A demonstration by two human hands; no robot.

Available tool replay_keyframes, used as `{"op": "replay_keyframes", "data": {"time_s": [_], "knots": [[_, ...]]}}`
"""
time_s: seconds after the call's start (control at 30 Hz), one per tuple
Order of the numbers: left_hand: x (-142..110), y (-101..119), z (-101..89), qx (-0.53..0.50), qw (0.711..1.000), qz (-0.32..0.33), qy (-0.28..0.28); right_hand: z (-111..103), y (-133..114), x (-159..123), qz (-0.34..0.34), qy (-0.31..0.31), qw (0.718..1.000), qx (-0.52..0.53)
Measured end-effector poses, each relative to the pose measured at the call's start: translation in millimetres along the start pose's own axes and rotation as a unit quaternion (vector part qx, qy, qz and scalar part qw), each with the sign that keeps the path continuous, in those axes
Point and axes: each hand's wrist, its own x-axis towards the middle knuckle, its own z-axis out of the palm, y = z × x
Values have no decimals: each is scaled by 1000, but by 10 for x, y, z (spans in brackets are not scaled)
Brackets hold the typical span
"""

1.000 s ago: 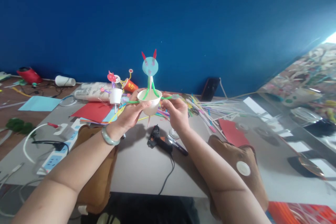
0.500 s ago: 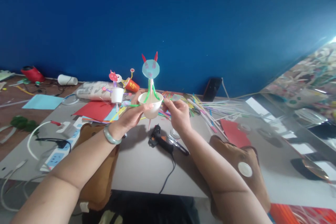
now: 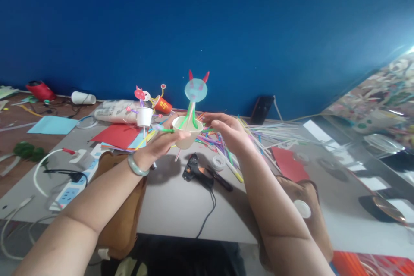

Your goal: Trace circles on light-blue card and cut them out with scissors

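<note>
Head camera view showed the white cup point(image 3: 193, 139) gripped by the left hand's point(image 3: 157, 144) fingers above the tabletop point(image 3: 174, 215), the right hand point(image 3: 233, 131) loosely open beside it; light and probably easily dented, it suited a gentle grip below the rim, clear of the green strips point(image 3: 167, 130).

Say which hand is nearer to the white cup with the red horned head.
The left hand, holding the pale cup just right of the white cup; the right hand is farther right, beyond the pale cup.
</note>
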Motion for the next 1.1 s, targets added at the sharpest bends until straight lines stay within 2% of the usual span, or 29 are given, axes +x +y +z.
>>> {"op": "replay_keyframes", "data": {"time_s": [0.13,0.27,0.4,0.7,0.87,1.1], "knots": [[-86,76,44,50,993,-6,-110,-50,-116,-32,10,-45,998,-37],[-179,87,65,69,989,-28,-130,-4,-149,-73,9,-90,995,-49],[-199,60,87,75,976,-71,-190,19,-164,-92,-24,-66,991,-113],[-144,-70,86,57,976,-111,-177,33,-162,-110,-82,-68,986,-128],[-78,-205,9,66,973,-120,-185,51,-164,-129,-90,-80,984,-131],[-81,-216,40,26,962,-158,-219,93,-141,-127,-78,-75,984,-140]]}}
